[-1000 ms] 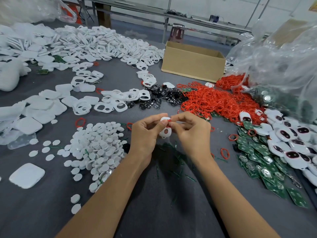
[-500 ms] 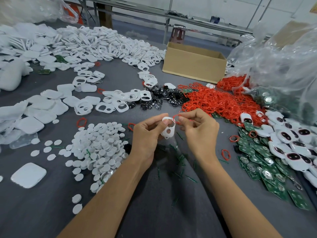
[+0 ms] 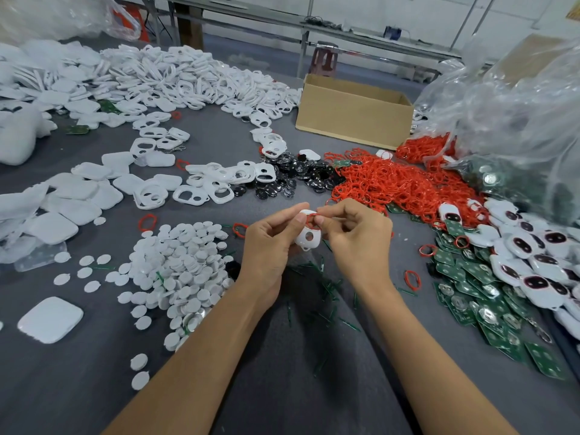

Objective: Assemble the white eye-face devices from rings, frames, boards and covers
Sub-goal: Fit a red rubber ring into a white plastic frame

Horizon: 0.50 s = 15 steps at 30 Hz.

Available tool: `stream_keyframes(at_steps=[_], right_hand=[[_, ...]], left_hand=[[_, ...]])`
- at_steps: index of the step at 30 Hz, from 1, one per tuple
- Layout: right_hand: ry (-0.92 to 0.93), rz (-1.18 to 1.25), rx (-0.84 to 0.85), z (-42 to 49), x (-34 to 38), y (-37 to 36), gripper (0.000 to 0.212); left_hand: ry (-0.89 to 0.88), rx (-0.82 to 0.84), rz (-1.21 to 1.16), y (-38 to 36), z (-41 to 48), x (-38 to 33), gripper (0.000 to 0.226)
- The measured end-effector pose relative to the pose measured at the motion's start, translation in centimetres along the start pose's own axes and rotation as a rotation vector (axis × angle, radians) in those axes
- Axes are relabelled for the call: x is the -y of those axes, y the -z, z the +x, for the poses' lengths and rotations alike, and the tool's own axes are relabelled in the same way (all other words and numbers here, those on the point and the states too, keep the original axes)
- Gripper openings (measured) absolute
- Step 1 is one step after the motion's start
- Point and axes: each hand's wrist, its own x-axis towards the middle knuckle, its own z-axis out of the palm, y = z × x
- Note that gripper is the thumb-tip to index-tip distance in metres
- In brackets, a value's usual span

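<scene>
My left hand (image 3: 270, 243) pinches a small white frame (image 3: 308, 238) with holes, held upright above the grey table. My right hand (image 3: 354, 233) pinches a red ring (image 3: 311, 218) against the frame's upper hole. A heap of red rings (image 3: 401, 183) lies just behind my right hand. Green boards (image 3: 477, 296) and finished white eye-face devices (image 3: 533, 262) spread along the right. White round covers (image 3: 185, 265) are piled left of my left hand. White frames (image 3: 219, 183) lie behind, beside black round parts (image 3: 292, 180).
An open cardboard box (image 3: 354, 111) stands at the back. Clear plastic bags (image 3: 518, 114) bulge at the right. More white frames and shells (image 3: 157, 76) cover the back left. Flat white shells (image 3: 50, 318) lie at the left. Green scraps (image 3: 329, 287) litter the table under my hands.
My hands have come back together: the right hand brought a red ring onto the top of the frame, which the left hand keeps holding.
</scene>
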Motion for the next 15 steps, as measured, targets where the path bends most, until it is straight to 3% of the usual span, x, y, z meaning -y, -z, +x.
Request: stream_keyframes(at_steps=[15], right_hand=[[0.015, -0.075, -0.01, -0.02, 0.78, 0.14, 0.019]], left_hand=[[-0.002, 0.0, -0.016, -0.1, -0.02, -0.14, 0.017]])
